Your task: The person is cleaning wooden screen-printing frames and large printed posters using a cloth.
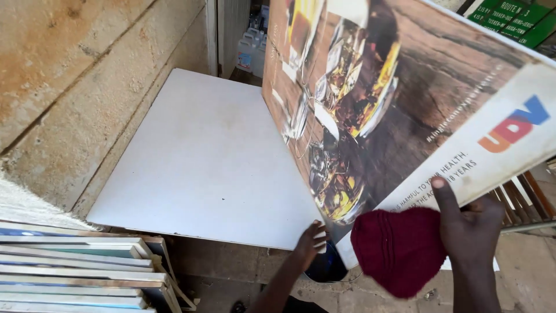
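A rough tan plaster wall (69,75) stands beside stacked framed panels (75,269) above a concrete floor (231,272).

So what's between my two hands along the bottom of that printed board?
In the head view, a dark red knitted cap lies between the left hand and right hand, against the printed board.

I see a large printed poster board (405,98), brown with amber glasses and a white strip. Green sign (512,20) above its upper-right corner; white-blue cartons (250,51) beyond its left edge.

Both hands bare: left hand (311,240), right hand (470,223). Forearms bare, seemingly no sleeves; no rings visible.
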